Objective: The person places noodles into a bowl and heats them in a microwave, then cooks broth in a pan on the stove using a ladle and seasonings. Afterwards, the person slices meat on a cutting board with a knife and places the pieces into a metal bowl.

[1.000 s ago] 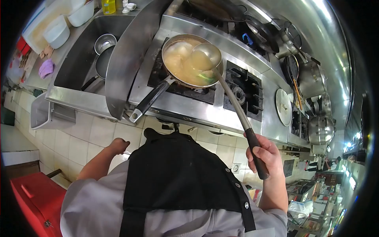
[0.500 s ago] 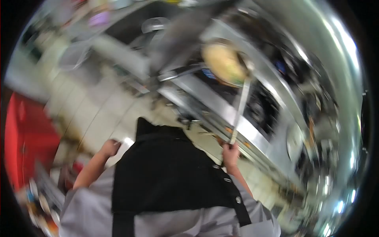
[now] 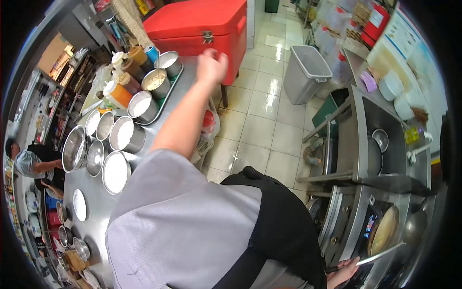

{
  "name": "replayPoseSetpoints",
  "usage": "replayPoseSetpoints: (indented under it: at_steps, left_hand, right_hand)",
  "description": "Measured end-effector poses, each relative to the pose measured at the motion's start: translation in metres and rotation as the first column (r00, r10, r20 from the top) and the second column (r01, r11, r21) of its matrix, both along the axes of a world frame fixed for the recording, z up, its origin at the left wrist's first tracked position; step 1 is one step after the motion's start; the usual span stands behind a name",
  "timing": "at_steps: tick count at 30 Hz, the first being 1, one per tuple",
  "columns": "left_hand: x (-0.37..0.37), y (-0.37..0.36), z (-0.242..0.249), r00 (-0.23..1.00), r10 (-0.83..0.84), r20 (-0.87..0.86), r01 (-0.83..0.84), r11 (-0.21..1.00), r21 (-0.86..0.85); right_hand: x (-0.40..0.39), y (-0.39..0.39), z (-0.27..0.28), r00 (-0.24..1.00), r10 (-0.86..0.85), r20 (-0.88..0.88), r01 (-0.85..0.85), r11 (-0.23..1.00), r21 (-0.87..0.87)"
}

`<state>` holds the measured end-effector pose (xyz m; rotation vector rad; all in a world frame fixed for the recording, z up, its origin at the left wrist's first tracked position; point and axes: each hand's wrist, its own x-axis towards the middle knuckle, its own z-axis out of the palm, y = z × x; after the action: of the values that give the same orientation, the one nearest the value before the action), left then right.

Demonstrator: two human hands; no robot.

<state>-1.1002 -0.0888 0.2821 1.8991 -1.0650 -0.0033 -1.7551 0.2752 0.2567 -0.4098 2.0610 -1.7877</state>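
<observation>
Left hand (image 3: 211,65) stretches out loosely open, gripping nothing, above the tabletop (image 3: 96,212) edge beside the tray of metal seasoning pots (image 3: 156,82) and red box (image 3: 202,24), while right hand (image 3: 344,272) clutches the ladle (image 3: 409,231) handle over the pan (image 3: 383,230) on the stove.

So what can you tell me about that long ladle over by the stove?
The ladle looks like bare steel: a deep round bowl on a long thin handle. It lies slanted across the frying pan of pale yellow liquid, its bowl at the pan's far side; whether it holds anything is unclear. The right hand grips the handle's near end at the picture's bottom edge.
</observation>
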Motion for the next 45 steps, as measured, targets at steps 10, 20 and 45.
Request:
replayPoseSetpoints:
  at_steps: [10, 20, 45]
  left_hand:
    - [0.232, 0.040, 0.137, 0.767, 0.256, 0.588, -0.630, 0.476, 0.614]
    - [0.296, 0.025, 0.128, 0.859, 0.246, 0.449, -0.503, 0.238, 0.831]
    - [0.134, -0.001, 0.254, 0.929, -0.206, 0.307, 0.295, 0.913, -0.281]
  right_hand:
    - [0.080, -0.086, 0.068, 0.994, 0.095, 0.056, -0.085, 0.983, -0.163]
    - [0.054, -0.136, 0.063, 0.995, -0.019, 0.097, 0.028, 0.996, -0.083]
    - [0.028, -0.031, 0.104, 0.925, 0.252, 0.284, -0.176, 0.947, -0.267]
